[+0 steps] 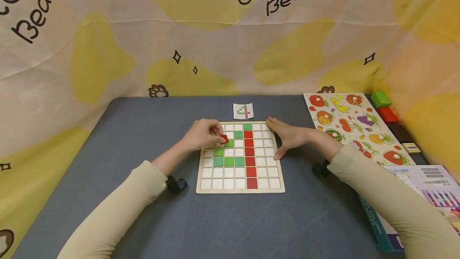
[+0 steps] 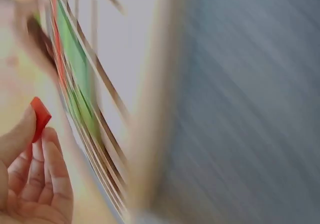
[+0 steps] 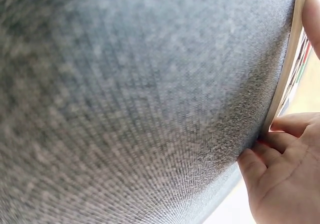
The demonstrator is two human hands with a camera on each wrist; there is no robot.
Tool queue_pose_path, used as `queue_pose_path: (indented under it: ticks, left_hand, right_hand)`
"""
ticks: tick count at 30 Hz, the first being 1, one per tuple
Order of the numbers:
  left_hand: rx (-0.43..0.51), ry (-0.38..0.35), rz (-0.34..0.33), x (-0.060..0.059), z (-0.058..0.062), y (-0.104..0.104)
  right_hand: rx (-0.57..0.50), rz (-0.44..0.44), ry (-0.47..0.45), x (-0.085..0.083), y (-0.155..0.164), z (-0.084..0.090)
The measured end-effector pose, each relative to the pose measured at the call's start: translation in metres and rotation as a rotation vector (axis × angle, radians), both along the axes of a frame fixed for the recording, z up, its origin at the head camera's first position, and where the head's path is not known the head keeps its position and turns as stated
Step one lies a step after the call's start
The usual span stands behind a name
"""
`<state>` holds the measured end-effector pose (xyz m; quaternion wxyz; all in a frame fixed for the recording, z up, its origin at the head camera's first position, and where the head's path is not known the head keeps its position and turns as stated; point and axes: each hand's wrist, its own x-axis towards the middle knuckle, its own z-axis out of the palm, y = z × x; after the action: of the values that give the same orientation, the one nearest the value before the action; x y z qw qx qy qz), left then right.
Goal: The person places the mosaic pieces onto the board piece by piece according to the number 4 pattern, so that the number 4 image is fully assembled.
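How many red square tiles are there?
7 red tiles: six in one column on the wooden grid board, one pinched in the left hand; more may hide beneath.

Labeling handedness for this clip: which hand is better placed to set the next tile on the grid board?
Left. The left hand already pinches the small red square tile over the wooden grid board; the right hand lies flat against the board's right edge, bracing it.

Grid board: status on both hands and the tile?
Left hand pinches small red square tile over wooden grid board. Right hand open, resting against board's right edge. Nothing in the way.
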<state>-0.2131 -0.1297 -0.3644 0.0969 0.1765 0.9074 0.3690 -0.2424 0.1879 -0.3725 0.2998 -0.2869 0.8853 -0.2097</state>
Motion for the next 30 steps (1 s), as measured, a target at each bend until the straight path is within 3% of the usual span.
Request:
queue_pose_path:
  ticks: [6,12,25,30]
  left_hand:
    - [0.013,-0.042,-0.115,0.011,0.0,0.061]
    - [-0.066,0.008,-0.238,0.022,-0.004,0.093]
    - [-0.294,0.218,-0.368,0.034,-0.003,0.103]
    - [-0.377,0.288,-0.349,0.038,0.006,0.091]
  right_hand:
    - [-0.006,0.003,-0.001,0.001,-0.002,0.001]
    - [-0.011,-0.002,0.003,0.002,-0.003,0.002]
    - [-0.012,0.002,0.008,0.003,-0.003,0.002]
    - [-0.012,-0.006,0.001,0.002,-0.003,0.001]
